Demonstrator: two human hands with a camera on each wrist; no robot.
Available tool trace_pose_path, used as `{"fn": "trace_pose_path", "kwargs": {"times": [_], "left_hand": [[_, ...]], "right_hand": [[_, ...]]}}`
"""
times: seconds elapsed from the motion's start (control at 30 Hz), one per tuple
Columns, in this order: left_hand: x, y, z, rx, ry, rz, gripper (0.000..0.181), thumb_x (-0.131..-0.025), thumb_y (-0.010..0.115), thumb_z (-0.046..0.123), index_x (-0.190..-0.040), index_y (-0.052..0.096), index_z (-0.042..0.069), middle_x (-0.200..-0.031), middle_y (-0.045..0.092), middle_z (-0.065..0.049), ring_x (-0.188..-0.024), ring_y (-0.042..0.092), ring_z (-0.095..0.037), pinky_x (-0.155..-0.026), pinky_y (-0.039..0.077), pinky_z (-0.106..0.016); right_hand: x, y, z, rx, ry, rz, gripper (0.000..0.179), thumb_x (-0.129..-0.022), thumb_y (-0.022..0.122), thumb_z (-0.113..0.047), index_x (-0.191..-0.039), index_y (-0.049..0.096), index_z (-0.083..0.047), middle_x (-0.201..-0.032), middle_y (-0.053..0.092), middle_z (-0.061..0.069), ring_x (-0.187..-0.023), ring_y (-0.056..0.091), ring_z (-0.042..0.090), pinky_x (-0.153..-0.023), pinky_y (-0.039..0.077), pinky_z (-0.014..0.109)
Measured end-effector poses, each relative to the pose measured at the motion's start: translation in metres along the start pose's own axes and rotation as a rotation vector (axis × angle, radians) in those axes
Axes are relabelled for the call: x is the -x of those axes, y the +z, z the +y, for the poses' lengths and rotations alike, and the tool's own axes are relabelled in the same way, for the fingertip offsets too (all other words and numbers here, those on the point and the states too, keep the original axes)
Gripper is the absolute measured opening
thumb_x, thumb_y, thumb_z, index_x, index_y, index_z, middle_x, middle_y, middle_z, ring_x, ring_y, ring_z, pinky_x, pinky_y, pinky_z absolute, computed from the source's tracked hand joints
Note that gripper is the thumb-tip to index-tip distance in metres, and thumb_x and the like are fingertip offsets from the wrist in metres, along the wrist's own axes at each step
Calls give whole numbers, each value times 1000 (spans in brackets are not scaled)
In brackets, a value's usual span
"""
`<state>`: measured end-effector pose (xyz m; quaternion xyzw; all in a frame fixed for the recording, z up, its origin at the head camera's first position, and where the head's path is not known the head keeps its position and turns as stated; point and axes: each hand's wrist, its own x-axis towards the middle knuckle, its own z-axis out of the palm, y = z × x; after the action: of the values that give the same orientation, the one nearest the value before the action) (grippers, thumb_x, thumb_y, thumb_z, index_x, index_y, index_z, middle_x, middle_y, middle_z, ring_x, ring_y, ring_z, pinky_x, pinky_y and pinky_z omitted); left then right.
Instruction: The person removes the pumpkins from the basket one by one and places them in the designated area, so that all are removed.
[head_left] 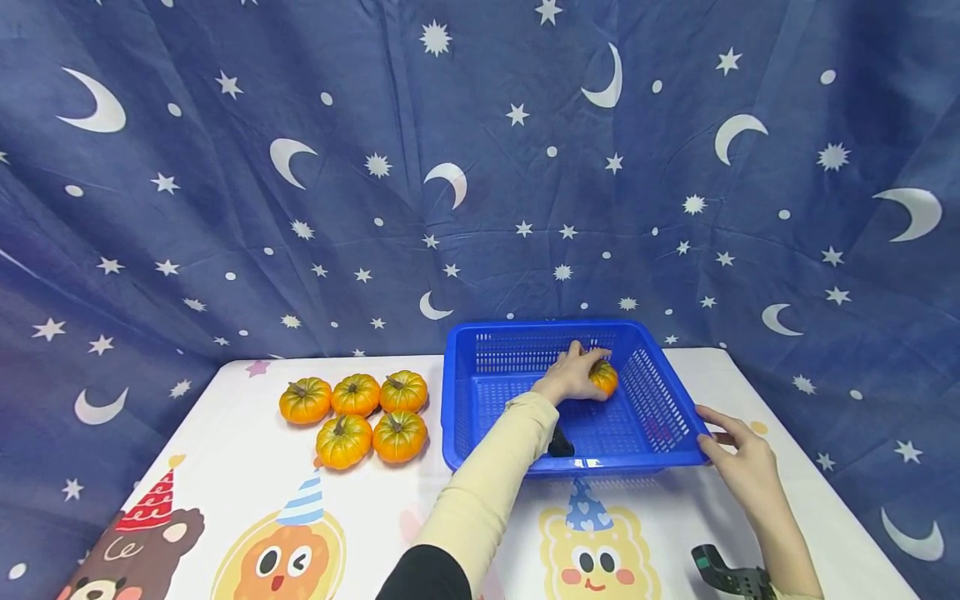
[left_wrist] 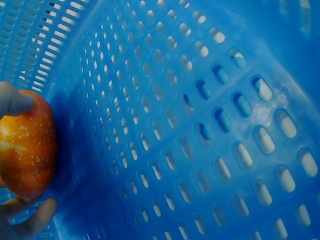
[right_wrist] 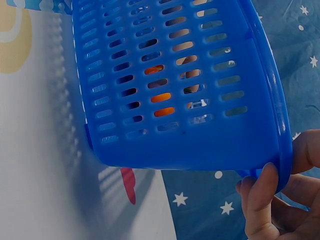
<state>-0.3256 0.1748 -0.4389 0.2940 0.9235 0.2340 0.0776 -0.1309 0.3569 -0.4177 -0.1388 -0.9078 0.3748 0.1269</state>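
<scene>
My left hand [head_left: 573, 377] reaches down into a blue plastic basket [head_left: 551, 327] and grips a small orange pumpkin [head_left: 604, 379] near its right end. In the left wrist view the fingers curl about both sides of that pumpkin [left_wrist: 30, 150], close to the perforated wall. My right hand [head_left: 742, 458] holds the basket's rim at the front right corner; the right wrist view shows its thumb and fingers pinching the rim [right_wrist: 280, 100]. Through the wall slots, bits of orange show. Left of the basket lie several more pumpkins [head_left: 344, 441] in two rows.
A white table cover [head_left: 450, 542] printed with cartoon figures lies under everything. Behind it hangs a dark blue curtain [head_left: 495, 275] with moons and stars. A black wrist camera [head_left: 716, 567] sits by my right forearm, and another dark device [head_left: 560, 443] is beneath the left sleeve.
</scene>
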Motion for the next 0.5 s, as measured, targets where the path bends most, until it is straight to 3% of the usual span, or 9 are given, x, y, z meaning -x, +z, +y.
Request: {"fn": "trace_pose_path", "kwargs": {"times": [0.17, 0.33, 0.5], "left_hand": [[1, -1, 1, -21, -2, -15, 69, -78, 74, 39, -140, 46, 37, -128, 41, -8, -101, 46, -22, -77, 44, -29], [2, -2, 2, -28, 8, -20, 67, -77, 74, 41, -139, 48, 36, -125, 41, -8, -97, 45, -21, -73, 42, -27], [3, -6, 4, -31, 23, -11, 66, -77, 73, 42, -138, 49, 35, -122, 42, -7, -92, 44, -19, -70, 40, -25]], "right_hand": [[0, 0, 1, -16, -1, -9, 44, -94, 54, -13, -136, 51, -1, -135, 50, 27, -108, 53, 32, -61, 44, 15], [0, 0, 1, -14, 6, -6, 44, -94, 55, -13, -136, 52, -2, -135, 50, 26, -105, 53, 26, -61, 44, 15], [0, 0, 1, -32, 11, -9, 44, -94, 54, -12, -137, 51, -1, -137, 48, 26, -112, 52, 36, -62, 42, 15]]}}
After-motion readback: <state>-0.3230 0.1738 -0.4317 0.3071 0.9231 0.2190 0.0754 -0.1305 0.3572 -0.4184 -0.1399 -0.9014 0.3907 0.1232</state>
